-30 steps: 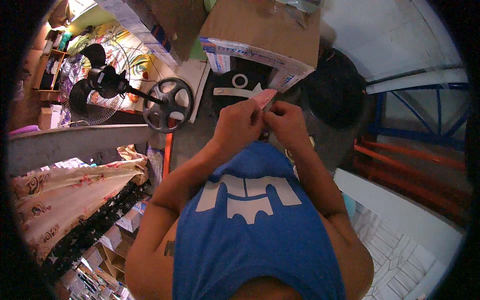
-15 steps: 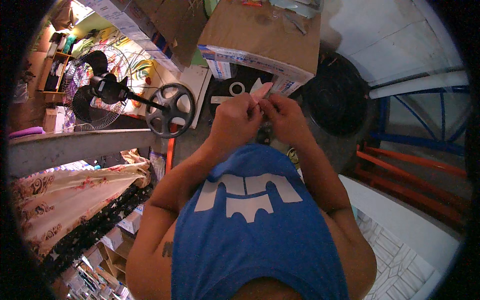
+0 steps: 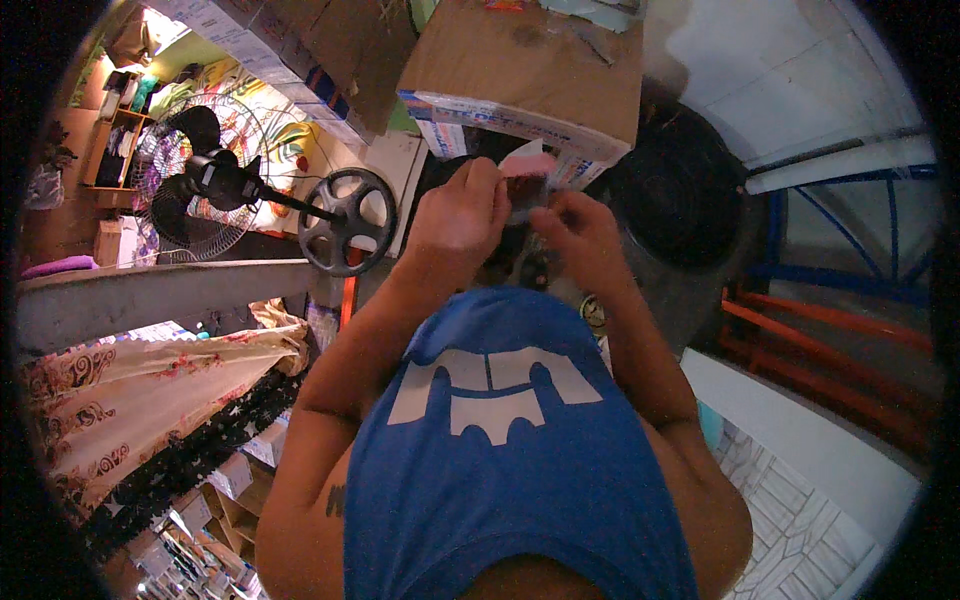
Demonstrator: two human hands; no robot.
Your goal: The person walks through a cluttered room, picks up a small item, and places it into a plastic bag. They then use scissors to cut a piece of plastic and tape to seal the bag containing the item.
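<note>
My left hand (image 3: 455,225) is closed on a small pink-and-dark packet (image 3: 525,190) with a pale, translucent edge, holding it up between me and a cardboard box. My right hand (image 3: 580,230) is just to its right, fingers curled with the tips at the packet's lower right edge; whether they pinch it is hard to make out. A large brown cardboard box (image 3: 520,70) with printed white sides stands beyond my hands, a few flat items on its top. The dark area under the packet is mostly hidden by my hands.
A black pedestal fan (image 3: 205,175) with a spoked round base (image 3: 345,255) stands at the left, near a grey beam (image 3: 150,292) and hanging floral cloth (image 3: 150,400). A round black tub (image 3: 675,190) is at the right, beside blue (image 3: 830,275) and orange metal frames (image 3: 800,310).
My left hand has moved up and a little left, lifting and turning the pink piece so a dark part shows. My right hand's fingertips have drawn slightly away to the right of my left hand.
</note>
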